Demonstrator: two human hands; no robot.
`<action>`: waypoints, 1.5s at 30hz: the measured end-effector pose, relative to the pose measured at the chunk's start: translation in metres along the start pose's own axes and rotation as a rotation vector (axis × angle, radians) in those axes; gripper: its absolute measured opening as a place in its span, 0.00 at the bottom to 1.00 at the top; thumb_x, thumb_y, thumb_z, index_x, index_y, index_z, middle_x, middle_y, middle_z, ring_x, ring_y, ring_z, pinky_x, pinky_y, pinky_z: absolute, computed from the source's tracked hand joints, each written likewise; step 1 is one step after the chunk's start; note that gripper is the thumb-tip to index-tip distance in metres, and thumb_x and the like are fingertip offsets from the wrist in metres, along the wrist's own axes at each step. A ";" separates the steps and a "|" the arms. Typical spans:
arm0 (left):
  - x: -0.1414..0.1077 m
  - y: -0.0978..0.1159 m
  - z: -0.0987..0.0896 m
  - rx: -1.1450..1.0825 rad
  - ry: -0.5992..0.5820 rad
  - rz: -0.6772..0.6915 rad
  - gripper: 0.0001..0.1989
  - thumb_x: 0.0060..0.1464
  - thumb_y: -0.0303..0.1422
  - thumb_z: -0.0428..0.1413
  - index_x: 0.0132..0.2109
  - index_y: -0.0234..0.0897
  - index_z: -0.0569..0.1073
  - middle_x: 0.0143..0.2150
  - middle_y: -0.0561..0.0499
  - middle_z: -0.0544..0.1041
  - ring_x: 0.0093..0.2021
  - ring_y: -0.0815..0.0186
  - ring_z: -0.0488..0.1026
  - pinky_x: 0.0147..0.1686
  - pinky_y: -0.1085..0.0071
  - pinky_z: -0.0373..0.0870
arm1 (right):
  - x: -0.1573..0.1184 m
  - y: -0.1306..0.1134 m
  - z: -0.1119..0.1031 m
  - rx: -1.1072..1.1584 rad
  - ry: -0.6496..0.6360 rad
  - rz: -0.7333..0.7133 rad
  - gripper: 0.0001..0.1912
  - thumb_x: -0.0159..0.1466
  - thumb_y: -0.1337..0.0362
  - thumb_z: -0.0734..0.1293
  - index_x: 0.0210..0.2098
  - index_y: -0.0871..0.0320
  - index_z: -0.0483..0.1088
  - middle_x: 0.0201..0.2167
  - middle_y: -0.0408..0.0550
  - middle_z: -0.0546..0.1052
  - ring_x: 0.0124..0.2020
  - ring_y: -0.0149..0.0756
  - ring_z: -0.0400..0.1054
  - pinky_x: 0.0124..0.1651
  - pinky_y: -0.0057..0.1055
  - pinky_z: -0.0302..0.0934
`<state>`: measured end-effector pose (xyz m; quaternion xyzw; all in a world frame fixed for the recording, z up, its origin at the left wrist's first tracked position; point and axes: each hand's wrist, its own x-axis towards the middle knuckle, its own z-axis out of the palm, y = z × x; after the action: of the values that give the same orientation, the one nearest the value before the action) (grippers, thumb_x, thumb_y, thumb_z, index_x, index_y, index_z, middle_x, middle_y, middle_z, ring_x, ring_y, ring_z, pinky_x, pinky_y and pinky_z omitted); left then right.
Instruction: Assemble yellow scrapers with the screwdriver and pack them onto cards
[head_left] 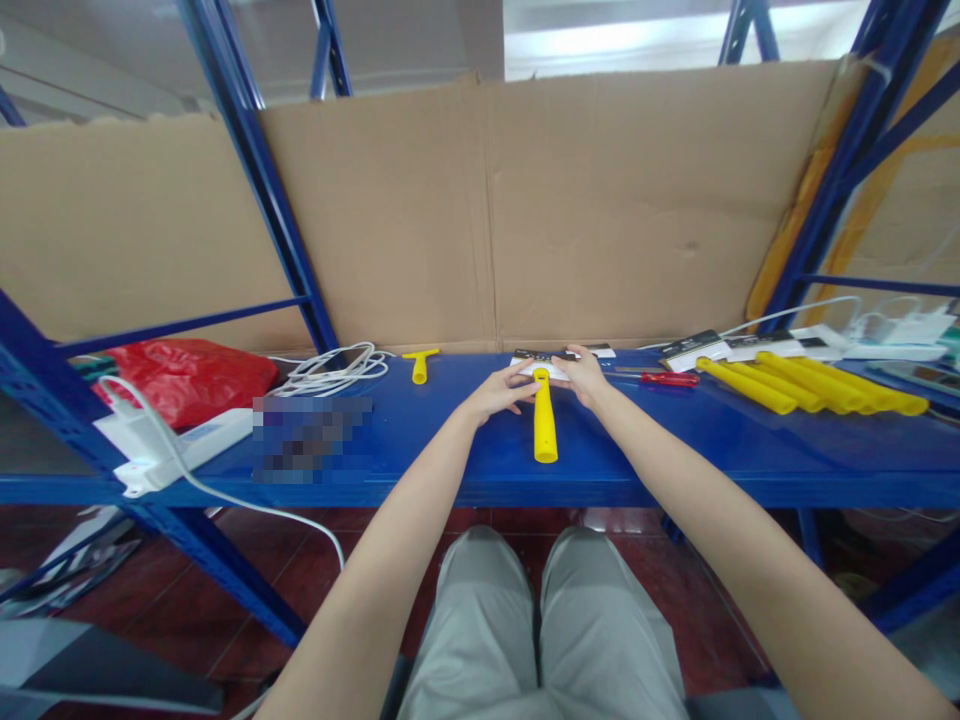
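Our hands clamp a white-and-black piece with a smooth, tapering yellow handle over the blue surface's front edge.

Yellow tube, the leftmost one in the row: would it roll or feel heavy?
The yellow tube would probably roll, since its body looks round, though its neighbour may stop it on one side. Its smooth, plastic-looking surface suggests it's light and perhaps slippery.
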<state>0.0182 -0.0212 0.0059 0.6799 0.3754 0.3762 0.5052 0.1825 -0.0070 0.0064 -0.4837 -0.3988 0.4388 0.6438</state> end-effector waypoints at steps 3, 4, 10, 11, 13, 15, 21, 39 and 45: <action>0.001 -0.002 -0.001 -0.022 -0.007 0.019 0.38 0.47 0.29 0.64 0.64 0.48 0.61 0.58 0.42 0.72 0.37 0.65 0.78 0.23 0.79 0.67 | 0.002 0.002 0.001 0.012 0.010 -0.004 0.24 0.57 0.74 0.67 0.49 0.52 0.59 0.39 0.46 0.74 0.35 0.34 0.73 0.35 0.34 0.74; 0.001 -0.002 -0.001 -0.030 -0.009 0.022 0.38 0.47 0.29 0.65 0.64 0.48 0.62 0.58 0.41 0.71 0.37 0.64 0.78 0.23 0.79 0.67 | 0.003 0.003 0.001 0.014 0.012 -0.005 0.23 0.57 0.74 0.67 0.49 0.53 0.59 0.39 0.46 0.74 0.35 0.33 0.73 0.35 0.34 0.74; 0.000 0.001 0.001 -0.060 0.038 -0.015 0.39 0.45 0.27 0.66 0.64 0.48 0.62 0.58 0.42 0.71 0.39 0.64 0.78 0.22 0.81 0.67 | 0.014 0.010 0.000 -0.148 0.016 -0.106 0.18 0.57 0.66 0.67 0.46 0.55 0.62 0.45 0.51 0.72 0.43 0.38 0.72 0.40 0.36 0.71; 0.000 0.001 0.001 -0.057 0.055 -0.019 0.40 0.45 0.27 0.66 0.64 0.47 0.62 0.58 0.41 0.71 0.39 0.63 0.78 0.21 0.81 0.66 | 0.016 0.012 0.000 -0.223 0.039 -0.172 0.18 0.56 0.66 0.67 0.46 0.56 0.63 0.46 0.52 0.72 0.47 0.40 0.70 0.45 0.38 0.70; 0.000 0.002 0.002 -0.044 0.096 -0.023 0.40 0.45 0.26 0.66 0.64 0.45 0.62 0.58 0.40 0.71 0.38 0.63 0.78 0.20 0.81 0.66 | 0.017 0.013 -0.002 -0.398 0.082 -0.346 0.19 0.54 0.65 0.69 0.44 0.58 0.65 0.48 0.56 0.71 0.54 0.43 0.65 0.54 0.41 0.63; 0.001 0.002 0.003 -0.030 0.152 -0.024 0.40 0.45 0.26 0.65 0.65 0.44 0.61 0.59 0.39 0.70 0.37 0.64 0.79 0.19 0.81 0.66 | 0.015 0.012 -0.003 -0.552 0.091 -0.510 0.20 0.52 0.66 0.70 0.44 0.60 0.66 0.50 0.59 0.70 0.58 0.45 0.61 0.60 0.43 0.55; 0.002 0.002 0.002 -0.027 0.304 -0.008 0.44 0.45 0.26 0.65 0.66 0.44 0.57 0.59 0.42 0.70 0.33 0.67 0.78 0.15 0.84 0.61 | 0.002 0.006 0.001 -0.697 -0.070 -0.472 0.16 0.53 0.62 0.72 0.39 0.56 0.67 0.32 0.47 0.74 0.39 0.41 0.71 0.46 0.41 0.65; 0.009 0.001 0.002 0.015 0.196 -0.066 0.18 0.59 0.37 0.53 0.53 0.37 0.74 0.57 0.41 0.73 0.34 0.62 0.79 0.17 0.80 0.57 | -0.020 0.001 0.007 -0.521 -0.356 -0.152 0.15 0.49 0.76 0.66 0.33 0.55 0.61 0.21 0.34 0.67 0.20 0.28 0.64 0.27 0.27 0.64; 0.010 0.001 0.002 0.056 0.202 -0.065 0.18 0.60 0.38 0.51 0.52 0.36 0.74 0.55 0.41 0.74 0.34 0.63 0.78 0.17 0.79 0.58 | -0.019 0.001 0.010 -0.532 -0.378 -0.194 0.13 0.48 0.78 0.64 0.31 0.56 0.66 0.22 0.36 0.68 0.23 0.29 0.65 0.30 0.28 0.65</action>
<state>0.0248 -0.0135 0.0076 0.6400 0.4564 0.4156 0.4576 0.1674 -0.0218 0.0060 -0.5049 -0.6556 0.3380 0.4485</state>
